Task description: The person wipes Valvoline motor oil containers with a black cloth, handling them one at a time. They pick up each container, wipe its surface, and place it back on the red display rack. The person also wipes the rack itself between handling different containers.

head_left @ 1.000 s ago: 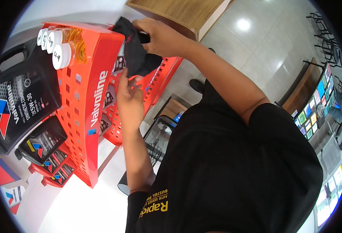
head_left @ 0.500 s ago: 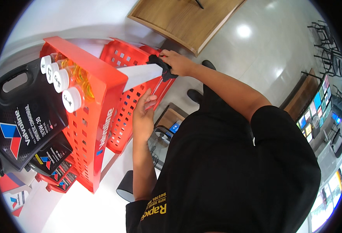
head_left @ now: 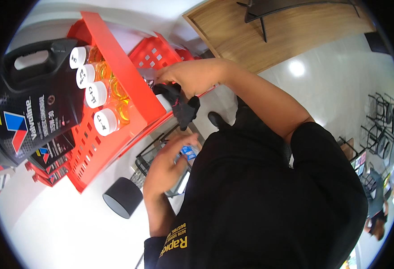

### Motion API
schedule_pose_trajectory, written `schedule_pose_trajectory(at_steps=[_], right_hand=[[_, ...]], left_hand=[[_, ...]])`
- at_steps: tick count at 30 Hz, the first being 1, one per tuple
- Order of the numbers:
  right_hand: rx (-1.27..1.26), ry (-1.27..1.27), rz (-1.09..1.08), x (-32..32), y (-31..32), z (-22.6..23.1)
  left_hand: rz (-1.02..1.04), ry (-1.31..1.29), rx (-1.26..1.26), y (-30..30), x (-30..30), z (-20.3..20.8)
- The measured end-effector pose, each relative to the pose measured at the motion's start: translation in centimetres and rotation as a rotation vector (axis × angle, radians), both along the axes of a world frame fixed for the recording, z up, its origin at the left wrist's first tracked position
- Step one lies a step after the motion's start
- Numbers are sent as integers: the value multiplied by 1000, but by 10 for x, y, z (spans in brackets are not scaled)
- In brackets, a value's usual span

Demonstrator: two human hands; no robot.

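My right hand (head_left: 197, 77) is closed round a crumpled black cloth (head_left: 185, 110), at the end of a red display rack (head_left: 116, 58). The cloth hangs down past the shelf edge, and my fingertips are partly hidden behind the hand. Lower down, my left hand (head_left: 163, 170) hovers apart from the rack with loosely stretched fingers and nothing in it. On the rack's upper shelf stand several small clear bottles (head_left: 97, 94) of yellow-orange liquid with white caps. Beside them is a large black motor oil jug (head_left: 49, 105) with a handle.
Smaller black oil bottles (head_left: 55, 148) sit on the rack below the jug. A black cylindrical lampshade-like object (head_left: 124, 197) is near the lower left. A wooden table (head_left: 223, 36) stands beyond the rack. Black chairs (head_left: 380, 112) and a person (head_left: 378, 224) are far right.
My right hand has moved left with the cloth, closer to the bottles' shelf. My left hand has dropped lower, away from the rack's lower shelf. The whole view has shifted.
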State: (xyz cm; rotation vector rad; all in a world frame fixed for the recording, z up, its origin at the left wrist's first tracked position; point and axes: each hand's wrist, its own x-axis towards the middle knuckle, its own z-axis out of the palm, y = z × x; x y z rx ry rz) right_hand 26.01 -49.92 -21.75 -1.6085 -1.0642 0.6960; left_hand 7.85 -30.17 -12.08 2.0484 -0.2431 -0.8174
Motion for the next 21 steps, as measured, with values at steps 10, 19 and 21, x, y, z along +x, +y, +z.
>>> schedule_pose_trajectory(at_steps=[10, 19, 21], right_hand=[[-286, 19, 56, 11, 2, -101], [-162, 7, 16, 0, -10, -11], [139, -44, -84, -4, -8, 8]], left_hand=[[-242, -954, -84, -144, 6, 118], [-406, -814, -115, -170, 5, 115], [-414, -812, -113, -172, 5, 114]])
